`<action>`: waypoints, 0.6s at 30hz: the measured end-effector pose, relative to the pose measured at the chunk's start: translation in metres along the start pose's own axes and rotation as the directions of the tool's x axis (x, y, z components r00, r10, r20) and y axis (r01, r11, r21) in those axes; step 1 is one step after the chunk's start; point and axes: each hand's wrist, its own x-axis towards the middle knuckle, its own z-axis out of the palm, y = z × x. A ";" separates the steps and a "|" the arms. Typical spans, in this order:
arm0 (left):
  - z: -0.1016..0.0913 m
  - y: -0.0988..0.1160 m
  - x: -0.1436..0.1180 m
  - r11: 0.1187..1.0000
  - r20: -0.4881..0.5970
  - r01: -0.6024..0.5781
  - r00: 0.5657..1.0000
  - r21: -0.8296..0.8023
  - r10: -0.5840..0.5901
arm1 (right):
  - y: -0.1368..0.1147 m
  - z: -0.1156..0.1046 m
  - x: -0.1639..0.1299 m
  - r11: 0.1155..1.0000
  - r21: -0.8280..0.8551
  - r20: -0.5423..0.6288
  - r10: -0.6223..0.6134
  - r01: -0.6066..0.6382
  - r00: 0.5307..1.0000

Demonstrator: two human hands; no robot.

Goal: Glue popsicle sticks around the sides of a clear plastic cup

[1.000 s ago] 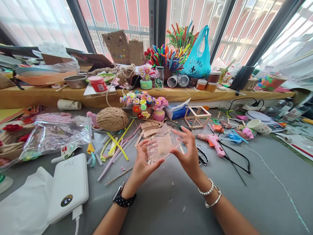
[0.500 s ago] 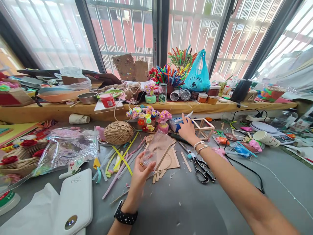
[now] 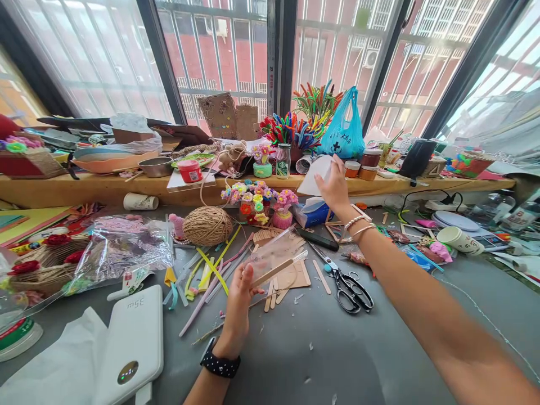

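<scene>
Left hand (image 3: pixel 238 308) — fingers closed around clear plastic (image 3: pixel 273 251), right hand (image 3: pixel 336 187) — fingers pinching white tissue (image 3: pixel 313 179)

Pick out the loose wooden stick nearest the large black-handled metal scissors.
The pale, flat wooden stick lying alone just left of the scissors. The other loose sticks cluster farther left, nearer the left hand.

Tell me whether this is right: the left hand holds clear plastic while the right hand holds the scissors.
Not quite: the right hand holds a white tissue, as the head view shows; the scissors lie on the table. The left hand does hold clear plastic.
</scene>
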 end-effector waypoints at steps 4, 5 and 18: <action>-0.002 0.004 0.003 0.973 0.045 0.129 0.991 -0.191 -0.123 | -0.010 -0.040 -0.013 0.982 0.185 -0.220 0.015 0.027 0.975; -0.002 0.006 0.003 0.956 0.075 0.169 0.985 -0.241 -0.155 | -0.013 -0.050 -0.025 0.971 0.240 -0.247 0.060 0.001 0.967; -0.001 0.004 0.002 0.910 0.224 0.267 0.953 -0.316 -0.202 | -0.073 -0.131 -0.128 0.311 0.786 0.425 0.356 -0.534 0.832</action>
